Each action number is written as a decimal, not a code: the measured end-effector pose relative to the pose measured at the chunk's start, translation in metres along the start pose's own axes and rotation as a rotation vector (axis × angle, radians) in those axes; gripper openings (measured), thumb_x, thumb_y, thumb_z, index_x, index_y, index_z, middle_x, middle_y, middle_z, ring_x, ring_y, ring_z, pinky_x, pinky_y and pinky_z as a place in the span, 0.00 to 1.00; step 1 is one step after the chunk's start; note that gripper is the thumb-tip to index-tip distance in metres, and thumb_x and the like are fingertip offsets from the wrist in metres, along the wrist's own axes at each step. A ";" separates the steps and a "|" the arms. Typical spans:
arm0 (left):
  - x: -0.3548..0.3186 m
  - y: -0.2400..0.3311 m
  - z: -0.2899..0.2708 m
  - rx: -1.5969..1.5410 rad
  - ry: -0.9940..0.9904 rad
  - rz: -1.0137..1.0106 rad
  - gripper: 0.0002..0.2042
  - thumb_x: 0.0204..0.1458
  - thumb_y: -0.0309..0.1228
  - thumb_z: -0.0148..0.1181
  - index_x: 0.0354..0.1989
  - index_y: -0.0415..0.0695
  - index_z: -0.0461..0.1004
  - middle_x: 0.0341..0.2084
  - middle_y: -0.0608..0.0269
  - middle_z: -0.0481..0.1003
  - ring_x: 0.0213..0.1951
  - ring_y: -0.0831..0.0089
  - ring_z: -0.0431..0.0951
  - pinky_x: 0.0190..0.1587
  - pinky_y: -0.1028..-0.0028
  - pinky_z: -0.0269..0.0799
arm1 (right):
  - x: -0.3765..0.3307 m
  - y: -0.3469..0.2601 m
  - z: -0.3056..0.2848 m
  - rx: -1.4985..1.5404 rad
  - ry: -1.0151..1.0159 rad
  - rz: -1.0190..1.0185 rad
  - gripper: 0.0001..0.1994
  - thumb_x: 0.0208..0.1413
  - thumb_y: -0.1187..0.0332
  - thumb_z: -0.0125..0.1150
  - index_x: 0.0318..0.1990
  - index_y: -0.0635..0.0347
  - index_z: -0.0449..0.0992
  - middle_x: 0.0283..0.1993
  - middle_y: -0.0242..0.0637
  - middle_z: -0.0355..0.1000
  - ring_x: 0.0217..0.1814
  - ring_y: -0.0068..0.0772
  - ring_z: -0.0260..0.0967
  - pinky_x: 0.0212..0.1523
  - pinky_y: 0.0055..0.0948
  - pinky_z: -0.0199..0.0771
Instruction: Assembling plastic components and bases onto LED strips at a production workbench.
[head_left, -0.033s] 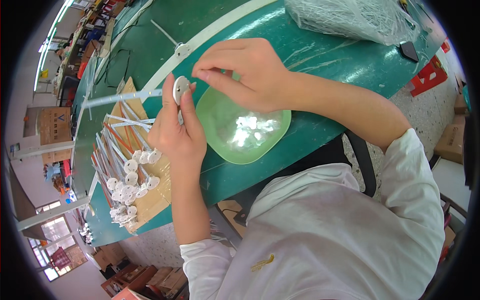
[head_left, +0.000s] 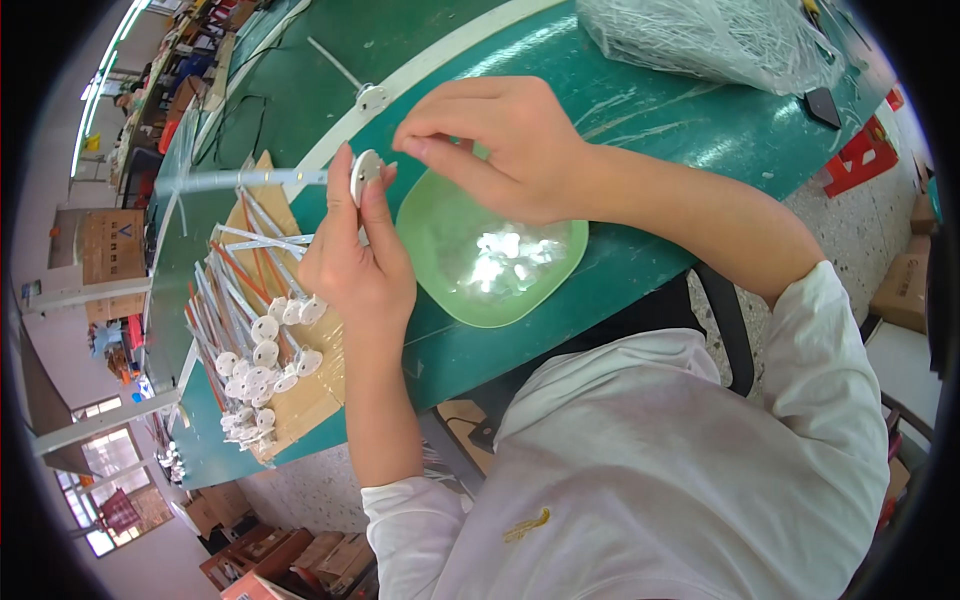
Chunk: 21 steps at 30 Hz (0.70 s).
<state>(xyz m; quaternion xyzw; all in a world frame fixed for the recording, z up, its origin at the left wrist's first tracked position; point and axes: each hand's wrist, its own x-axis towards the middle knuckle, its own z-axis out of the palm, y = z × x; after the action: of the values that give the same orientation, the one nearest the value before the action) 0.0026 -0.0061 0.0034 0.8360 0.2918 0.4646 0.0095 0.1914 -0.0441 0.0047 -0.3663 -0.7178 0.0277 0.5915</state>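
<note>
Green tabletop [head_left: 650,255] supports a light-green bowl [head_left: 425,240] of shiny pieces [head_left: 510,255] and, to its left, cardboard [head_left: 312,392] bearing disc-ended strips [head_left: 257,380]. Left hand [head_left: 360,265]: fingers clamped on a white disc [head_left: 364,175], pale strip [head_left: 250,180] extending leftward, held near the bowl. Right hand [head_left: 510,150]: fingers bent toward the thumb just beside the disc; whether they grip anything cannot be told

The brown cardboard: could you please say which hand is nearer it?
Left. The left hand is beside the cardboard; the right hand is farther right, by the green bowl.
</note>
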 end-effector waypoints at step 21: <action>0.012 -0.020 -0.121 0.644 -0.721 -0.343 0.19 0.52 0.39 0.63 0.51 0.43 0.78 0.28 0.48 0.80 0.33 0.51 0.82 0.38 0.58 0.76 | 0.000 0.008 -0.003 -0.140 -0.098 -0.078 0.04 0.53 0.74 0.62 0.35 0.63 0.77 0.36 0.42 0.77 0.37 0.47 0.76 0.37 0.40 0.77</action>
<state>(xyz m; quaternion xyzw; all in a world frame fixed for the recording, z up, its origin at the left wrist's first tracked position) -0.0969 -0.0139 0.0759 0.8438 0.5312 0.0252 -0.0722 0.1980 -0.0398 0.0020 -0.3767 -0.7599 -0.0276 0.5290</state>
